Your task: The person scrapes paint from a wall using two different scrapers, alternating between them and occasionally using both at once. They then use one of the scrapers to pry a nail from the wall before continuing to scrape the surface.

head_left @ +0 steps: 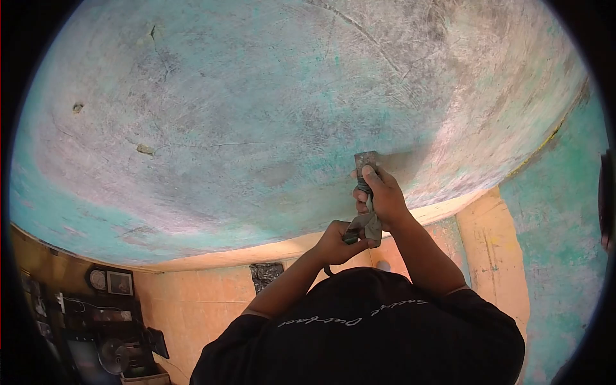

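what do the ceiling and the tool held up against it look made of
ceiling: plaster or cement, matt, turquoise paint worn to grey with cracks and chips.
tool: probably a metal scraper blade, flat and dull grey, gripped by the right hand.

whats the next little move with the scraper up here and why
Probably a short push of the scraper leftward into the teal paint beside the blade. The right hand presses the blade to the ceiling, the left hand grips the cloth-wrapped handle, and the surface right of the blade looks paler, more worn, while teal shows on the left.
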{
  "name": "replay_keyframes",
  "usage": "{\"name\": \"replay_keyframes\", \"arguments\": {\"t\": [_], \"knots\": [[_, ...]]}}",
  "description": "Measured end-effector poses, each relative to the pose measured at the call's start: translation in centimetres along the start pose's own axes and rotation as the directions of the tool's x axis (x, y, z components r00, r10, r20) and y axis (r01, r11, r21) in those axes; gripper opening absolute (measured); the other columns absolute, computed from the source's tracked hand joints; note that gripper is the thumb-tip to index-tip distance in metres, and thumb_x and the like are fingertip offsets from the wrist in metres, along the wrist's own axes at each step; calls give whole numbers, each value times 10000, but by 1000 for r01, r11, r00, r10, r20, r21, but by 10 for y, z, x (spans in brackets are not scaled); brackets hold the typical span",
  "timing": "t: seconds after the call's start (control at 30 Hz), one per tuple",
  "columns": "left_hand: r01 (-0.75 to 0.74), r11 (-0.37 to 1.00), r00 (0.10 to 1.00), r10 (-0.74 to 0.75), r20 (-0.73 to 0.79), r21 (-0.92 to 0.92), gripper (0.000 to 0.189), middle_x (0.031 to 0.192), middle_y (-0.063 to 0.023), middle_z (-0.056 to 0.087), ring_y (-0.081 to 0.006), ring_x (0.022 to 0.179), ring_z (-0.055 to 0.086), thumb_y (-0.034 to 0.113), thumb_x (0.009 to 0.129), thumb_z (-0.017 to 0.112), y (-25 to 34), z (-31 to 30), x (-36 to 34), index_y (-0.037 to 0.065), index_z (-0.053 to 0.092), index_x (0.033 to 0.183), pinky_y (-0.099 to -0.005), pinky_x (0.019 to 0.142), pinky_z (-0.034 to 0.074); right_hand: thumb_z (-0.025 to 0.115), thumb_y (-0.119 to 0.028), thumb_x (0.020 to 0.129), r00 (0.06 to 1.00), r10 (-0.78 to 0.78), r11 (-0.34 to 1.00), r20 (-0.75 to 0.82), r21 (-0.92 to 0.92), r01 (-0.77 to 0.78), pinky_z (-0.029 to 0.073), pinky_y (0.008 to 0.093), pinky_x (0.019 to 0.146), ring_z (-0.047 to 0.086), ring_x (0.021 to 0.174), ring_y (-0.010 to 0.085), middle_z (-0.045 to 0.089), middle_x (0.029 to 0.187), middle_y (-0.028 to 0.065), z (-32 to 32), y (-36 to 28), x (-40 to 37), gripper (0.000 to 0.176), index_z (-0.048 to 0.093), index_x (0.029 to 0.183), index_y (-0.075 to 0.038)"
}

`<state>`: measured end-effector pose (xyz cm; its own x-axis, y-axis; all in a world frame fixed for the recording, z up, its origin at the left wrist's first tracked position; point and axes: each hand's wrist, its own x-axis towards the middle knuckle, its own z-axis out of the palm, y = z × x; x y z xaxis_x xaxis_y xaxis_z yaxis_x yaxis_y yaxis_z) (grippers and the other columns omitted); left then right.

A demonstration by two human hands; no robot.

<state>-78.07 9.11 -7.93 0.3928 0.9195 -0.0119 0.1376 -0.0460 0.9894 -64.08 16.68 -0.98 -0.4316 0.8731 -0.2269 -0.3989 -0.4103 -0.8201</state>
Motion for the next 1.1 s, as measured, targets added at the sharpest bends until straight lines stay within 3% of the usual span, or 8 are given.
{"name": "replay_keyframes", "arguments": {"t": [0.13, 0.47, 0.53, 0.77, 0.93, 1.1], "knots": [[16, 995, 999, -20, -46, -99, 173, 682, 34, 579, -37, 661, 498, 178, 810, 707, -3, 11, -1, 20, 647, 845, -235, 596, 416, 457, -323, 962, 999, 26, 1000, -41, -17, -26, 362, 235, 463, 399, 502, 89, 441, 610, 4, -6, 9, 2, 301, 499, 1049, -38], [5, 1000, 1000, -6, -24, -13, 155, 684, 15, 605, -43, 651, 510, 156, 798, 711, -8, 7, 3, 19, 668, 856, -243, 591, 433, 454, -336, 961, 999, 6, 1000, -38, -25, -7, 365, 238, 457, 399, 493, 90, 444, 610, 5, -5, 3, 2, 311, 506, 1038, -40], [-9, 996, 997, 2, -75, -93, 157, 691, 16, 611, -43, 654, 514, 160, 798, 709, -7, 15, 0, 19, 667, 853, -241, 598, 435, 454, -339, 961, 998, 37, 999, -56, 7, -37, 364, 238, 459, 398, 487, 92, 445, 608, 6, -9, 9, 3, 313, 508, 1037, -40], [-9, 997, 999, 6, -39, -79, 149, 694, 22, 612, -42, 661, 517, 158, 805, 701, -4, 11, 1, 18, 663, 837, -242, 613, 436, 456, -329, 960, 999, 46, 999, -5, 0, -46, 363, 242, 465, 404, 500, 96, 441, 607, 7, -8, 3, 0, 319, 508, 1048, -27], [-2, 994, 997, -6, -77, -107, 151, 722, 11, 624, -45, 675, 525, 153, 807, 700, -18, 16, -1, 19, 664, 867, -244, 617, 440, 459, -323, 961, 999, 9, 1000, -45, -5, -9, 362, 240, 469, 418, 529, 85, 441, 632, 5, -10, 12, 4, 311, 509, 1049, -28], [-14, 996, 995, 5, -102, -87, 137, 713, 16, 606, -46, 680, 519, 149, 812, 701, -6, 10, 7, 27, 651, 849, -240, 619, 430, 463, -316, 961, 1000, -19, 998, 12, -53, 20, 366, 234, 479, 424, 552, 79, 434, 639, 7, -5, -1, 4, 308, 509, 1043, -23]]}}
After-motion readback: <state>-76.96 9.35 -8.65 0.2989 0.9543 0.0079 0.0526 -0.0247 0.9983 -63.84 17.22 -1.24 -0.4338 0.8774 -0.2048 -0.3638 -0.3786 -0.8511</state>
